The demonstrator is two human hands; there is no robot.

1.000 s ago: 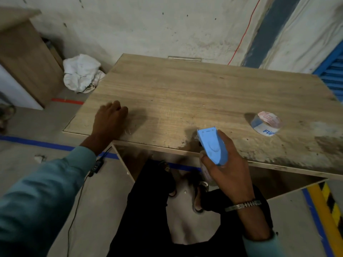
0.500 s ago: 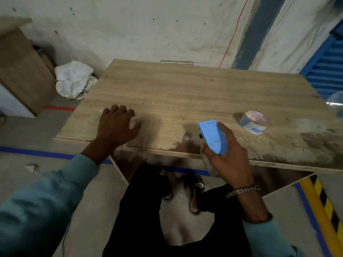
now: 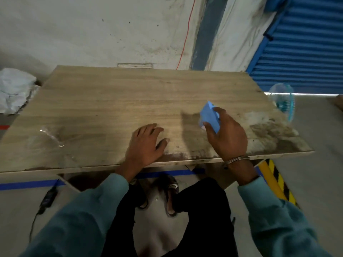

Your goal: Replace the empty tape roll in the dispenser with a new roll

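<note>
My right hand (image 3: 227, 135) grips a light blue tape dispenser (image 3: 209, 115) and holds it tilted above the right part of the wooden table (image 3: 120, 101). Its shadow falls on the wood just to its left. My left hand (image 3: 146, 143) rests palm down near the table's front edge, fingers spread, holding nothing. The tape roll is hidden in this frame, behind my right hand and the dispenser. A crumpled piece of clear plastic film (image 3: 51, 136) lies on the table at the left.
A small blue-rimmed fan (image 3: 284, 102) stands just off the table's right edge. A white cloth bundle (image 3: 14, 89) lies on the floor at the left. Blue shutter (image 3: 306, 43) at back right. A black cable (image 3: 45, 199) runs on the floor. My legs and sandals are under the table.
My right hand has lifted the dispenser forward from the table's front edge to above the tabletop, covering the tape roll. My left hand has slid right along the front edge. The camera has turned right.
</note>
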